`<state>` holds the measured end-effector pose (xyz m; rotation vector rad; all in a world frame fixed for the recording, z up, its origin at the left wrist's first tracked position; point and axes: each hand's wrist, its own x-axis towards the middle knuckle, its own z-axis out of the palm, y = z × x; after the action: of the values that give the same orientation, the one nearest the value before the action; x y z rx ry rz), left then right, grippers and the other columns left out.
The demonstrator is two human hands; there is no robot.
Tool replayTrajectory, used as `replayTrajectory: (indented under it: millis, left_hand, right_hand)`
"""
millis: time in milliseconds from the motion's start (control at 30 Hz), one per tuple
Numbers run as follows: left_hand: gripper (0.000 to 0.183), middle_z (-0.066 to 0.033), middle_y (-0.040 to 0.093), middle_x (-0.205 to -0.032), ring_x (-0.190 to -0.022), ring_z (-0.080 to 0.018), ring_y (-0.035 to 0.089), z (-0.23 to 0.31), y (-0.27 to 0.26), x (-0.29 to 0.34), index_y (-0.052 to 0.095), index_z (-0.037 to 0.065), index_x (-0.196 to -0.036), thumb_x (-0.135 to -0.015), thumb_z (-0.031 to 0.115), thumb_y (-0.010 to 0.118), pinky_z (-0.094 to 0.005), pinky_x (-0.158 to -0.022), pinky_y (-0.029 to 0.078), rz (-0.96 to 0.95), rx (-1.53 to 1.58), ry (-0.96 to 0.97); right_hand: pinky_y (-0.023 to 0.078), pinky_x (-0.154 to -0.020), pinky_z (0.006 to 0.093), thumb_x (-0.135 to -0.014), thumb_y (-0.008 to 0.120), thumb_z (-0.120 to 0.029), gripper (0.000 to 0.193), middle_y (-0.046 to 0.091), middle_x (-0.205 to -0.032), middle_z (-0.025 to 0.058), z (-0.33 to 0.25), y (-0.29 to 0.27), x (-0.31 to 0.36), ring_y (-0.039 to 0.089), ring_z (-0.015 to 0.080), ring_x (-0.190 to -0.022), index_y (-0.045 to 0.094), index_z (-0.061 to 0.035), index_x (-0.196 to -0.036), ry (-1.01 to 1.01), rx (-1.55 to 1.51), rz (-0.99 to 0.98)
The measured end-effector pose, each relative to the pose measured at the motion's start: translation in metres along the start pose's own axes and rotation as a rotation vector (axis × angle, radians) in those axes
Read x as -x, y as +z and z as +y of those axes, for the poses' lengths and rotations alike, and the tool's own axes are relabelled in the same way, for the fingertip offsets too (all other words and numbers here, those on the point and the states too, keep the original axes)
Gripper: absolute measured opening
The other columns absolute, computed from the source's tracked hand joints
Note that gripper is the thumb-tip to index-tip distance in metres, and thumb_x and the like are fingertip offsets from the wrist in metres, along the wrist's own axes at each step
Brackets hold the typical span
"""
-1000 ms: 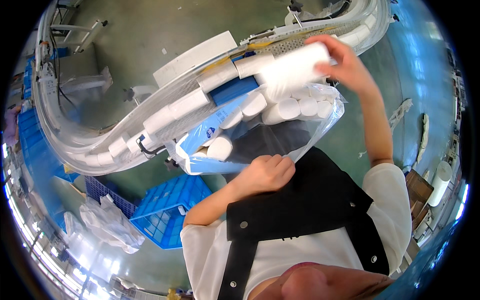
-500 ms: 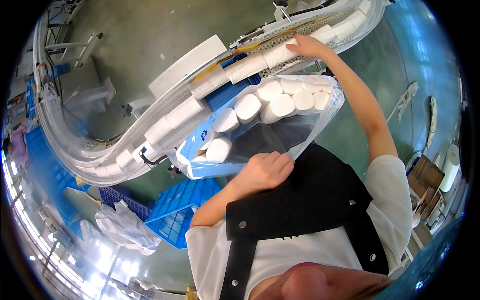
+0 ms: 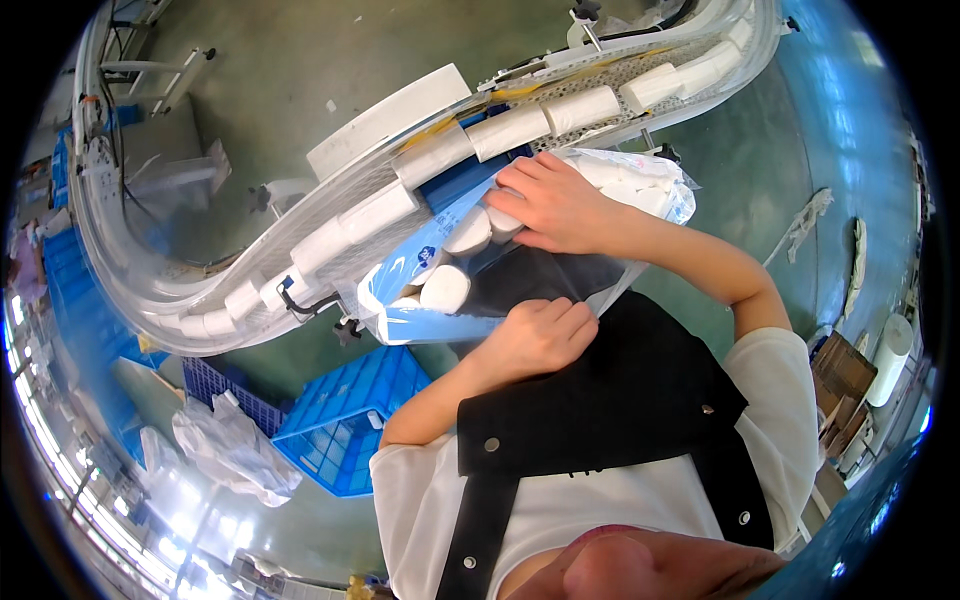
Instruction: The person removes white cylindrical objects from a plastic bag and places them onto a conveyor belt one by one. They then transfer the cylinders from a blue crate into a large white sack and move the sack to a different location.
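Note:
A clear and blue plastic bag [image 3: 430, 257], open at the top, rests against my front with several white paper rolls [image 3: 445, 289] standing inside. My left hand [image 3: 545, 337] is closed on the bag's near edge, bunching the film in its fingers. Over the bag's far side lies my right hand [image 3: 560, 208], fingers apart and bent over the tops of the rolls. That hand and its forearm hide several rolls. Part of the bag's inside nearest me holds no rolls. Just beyond the bag, more wrapped white rolls [image 3: 508, 131] lie end to end on the conveyor.
The curved conveyor [image 3: 225, 285] runs from lower left to upper right beyond the bag. A black clamp knob [image 3: 347, 330] sticks out beneath it. A blue crate [image 3: 350, 425] stands on the floor at left, beside crumpled white plastic [image 3: 235, 450]. Cardboard [image 3: 842, 372] lies far right.
My right hand has left a roll on the conveyor and come back to the rolls in the bag. The left hand keeps its hold on the near edge.

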<state>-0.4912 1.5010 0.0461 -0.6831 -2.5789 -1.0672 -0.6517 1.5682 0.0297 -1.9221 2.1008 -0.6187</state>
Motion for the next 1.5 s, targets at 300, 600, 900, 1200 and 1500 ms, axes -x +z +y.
replayTrajectory:
  millis: [300,600,900,1200,1500]
  left_hand:
    - [0.012,-0.0031,0.042,-0.064,-0.054,-0.0148,0.048,0.001,0.003,0.006,0.053,0.004,-0.072,-0.069,0.006,0.065,-0.0265,-0.044,0.041,0.04,0.052,-0.022]
    - [0.012,-0.0055,0.045,-0.065,-0.053,-0.0194,0.052,-0.001,-0.002,0.0,0.052,0.005,-0.075,-0.073,0.007,0.064,-0.0299,-0.045,0.042,-0.037,0.16,-0.084]
    - [0.014,-0.0157,0.053,-0.061,-0.06,-0.0361,0.054,-0.002,0.0,-0.008,0.048,0.005,-0.077,-0.083,0.013,0.058,-0.0428,-0.052,0.043,-0.281,0.465,-0.457]
    - [0.019,-0.0144,0.045,-0.057,-0.05,-0.0289,0.046,0.003,0.008,-0.026,0.046,0.003,-0.077,-0.088,0.016,0.055,-0.0336,-0.049,0.035,-0.556,1.031,-0.511]
    - [0.026,-0.0044,0.033,-0.056,-0.052,-0.0114,0.031,0.026,0.035,-0.049,0.043,0.002,-0.072,-0.09,0.016,0.053,-0.0274,-0.048,0.027,-0.563,1.155,-0.593]
  right_hand:
    - [0.043,-0.079,0.0319,-0.066,0.058,-0.014,0.01,0.053,-0.08,0.0042,-0.029,-0.016,0.031,0.052,0.0196,-0.085,0.052,-0.0085,-0.072,-0.319,0.085,-0.077]
    - [0.043,-0.082,0.0252,-0.084,0.06,-0.022,0.036,0.059,-0.102,0.0014,0.123,-0.131,0.092,0.053,0.0093,-0.093,0.055,-0.0031,-0.114,0.752,-0.647,0.235]
    - [0.043,-0.088,0.029,-0.081,0.062,-0.024,0.044,0.059,-0.107,0.0063,0.169,-0.094,0.151,0.055,0.014,-0.1,0.053,-0.0011,-0.117,1.011,-0.901,0.418]
    - [0.041,-0.084,0.025,-0.08,0.064,-0.019,0.037,0.058,-0.099,0.0034,0.1,-0.002,0.044,0.051,0.011,-0.095,0.056,-0.004,-0.112,0.574,-1.493,0.168]
    - [0.041,-0.082,0.0242,-0.079,0.063,-0.016,0.032,0.059,-0.097,0.0028,0.083,-0.02,0.098,0.052,0.0093,-0.092,0.056,-0.0031,-0.106,0.514,-1.62,0.107]
